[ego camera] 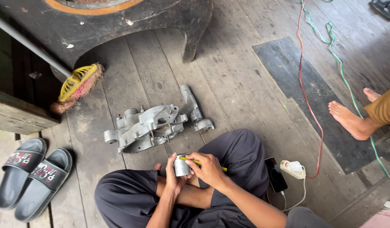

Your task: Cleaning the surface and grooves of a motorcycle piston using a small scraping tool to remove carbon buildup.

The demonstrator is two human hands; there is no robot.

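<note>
Small metal cylinder [182, 166] is cupped in the left hand [173, 177], fingers wrapped round it to steady it over the lap; yellow-handled tool [199, 163] is pinched in the right hand [209, 169] and laid across the cylinder's top; grey engine casing [146, 126] is set on the plank floor [245, 93] just ahead of the knees; sandals [32, 177], broom [78, 86], phone [276, 174] and power strip [293, 169] are seen around; another person's bare foot [351, 120] is at right.

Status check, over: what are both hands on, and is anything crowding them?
Left hand gripping small metal cylinder. Right hand holding yellow tool against it. Engine casing on floor ahead, apart from the hands.
</note>
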